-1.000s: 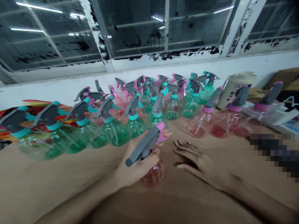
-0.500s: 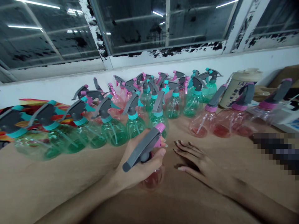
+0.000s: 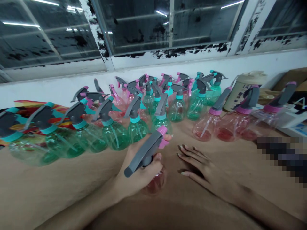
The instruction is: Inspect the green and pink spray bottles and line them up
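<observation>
My left hand [image 3: 137,169] is wrapped round the neck of a pink spray bottle [image 3: 154,185] with a grey and pink trigger head. The bottle is close to me at the table's middle, and the hand hides part of its body. To its right, my right hand [image 3: 200,164] rests on the tabletop with fingers stretched out, holding nothing. Just beyond the left hand stands a green spray bottle [image 3: 162,123] with a teal collar. Farther from the right hand is a pink spray bottle [image 3: 203,131], beside two more like it.
Several green spray bottles [image 3: 115,137] line the left side of the brown table [image 3: 79,182]. More pink and green ones crowd toward the wall. A cream lettered container [image 3: 244,91] stands at the back right, near a blurred dark object [image 3: 283,156]. Colourful cloth [image 3: 31,110] lies at the left.
My left forefinger now stretches past the pink trigger, and its thumb has drawn in closer to the bottle's neck. The right hand keeps its pose. The view has shifted slightly.
</observation>
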`<state>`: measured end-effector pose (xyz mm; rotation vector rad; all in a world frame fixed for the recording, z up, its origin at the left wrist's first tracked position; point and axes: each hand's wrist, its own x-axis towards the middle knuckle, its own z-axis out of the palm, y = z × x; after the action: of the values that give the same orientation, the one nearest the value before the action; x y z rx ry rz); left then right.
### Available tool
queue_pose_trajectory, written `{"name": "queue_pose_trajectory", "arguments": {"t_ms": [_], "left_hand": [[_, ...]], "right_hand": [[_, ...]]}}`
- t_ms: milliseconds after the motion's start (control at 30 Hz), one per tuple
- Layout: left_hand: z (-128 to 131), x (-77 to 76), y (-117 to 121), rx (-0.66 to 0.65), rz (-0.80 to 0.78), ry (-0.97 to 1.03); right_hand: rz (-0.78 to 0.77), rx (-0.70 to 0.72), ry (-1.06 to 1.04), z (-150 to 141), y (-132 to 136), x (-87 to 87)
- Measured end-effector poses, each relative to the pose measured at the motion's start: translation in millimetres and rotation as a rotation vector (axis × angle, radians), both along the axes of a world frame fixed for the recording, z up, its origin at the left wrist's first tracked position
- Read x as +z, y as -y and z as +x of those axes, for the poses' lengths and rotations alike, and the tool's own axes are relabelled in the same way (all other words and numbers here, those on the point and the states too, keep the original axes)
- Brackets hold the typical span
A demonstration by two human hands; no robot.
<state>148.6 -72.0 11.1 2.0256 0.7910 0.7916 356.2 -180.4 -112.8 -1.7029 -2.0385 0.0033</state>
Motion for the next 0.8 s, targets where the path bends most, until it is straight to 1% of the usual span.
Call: {"name": "queue_pose_trajectory", "arguments": {"t_ms": [100, 267, 400, 500, 633, 800], "left_hand": [[-0.8, -1.2, -0.8, -0.07, 0.07, -0.046], [-0.7, -2.4, -1.0, -0.06, 0.091, -0.045], [0.4, -1.5, -2.0, -0.087, 0.108, -0.037], [-0.4, 1.0, -3.2, -0.102, 0.121, -0.056], [-3.0, 6.4, -2.9, -0.121, 0.123, -0.143], [-4.5, 12.0, -1.9, -0.16, 0.163, -0.119]], "right_hand": [[-0.002, -0.01, 0.006, -0.2, 0.3, -1.0], [-0.005, -0.014, 0.022, -0.5, 0.2, -0.3], [0.002, -0.006, 0.008, -0.1, 0.5, -0.5], [-0.003, -0.009, 0.022, 0.3, 0.8, -1.4], [0.001, -0.014, 0.019, 0.6, 0.9, -2.9], [0.01, -0.015, 0.022, 0.6, 0.8, -4.7]]}}
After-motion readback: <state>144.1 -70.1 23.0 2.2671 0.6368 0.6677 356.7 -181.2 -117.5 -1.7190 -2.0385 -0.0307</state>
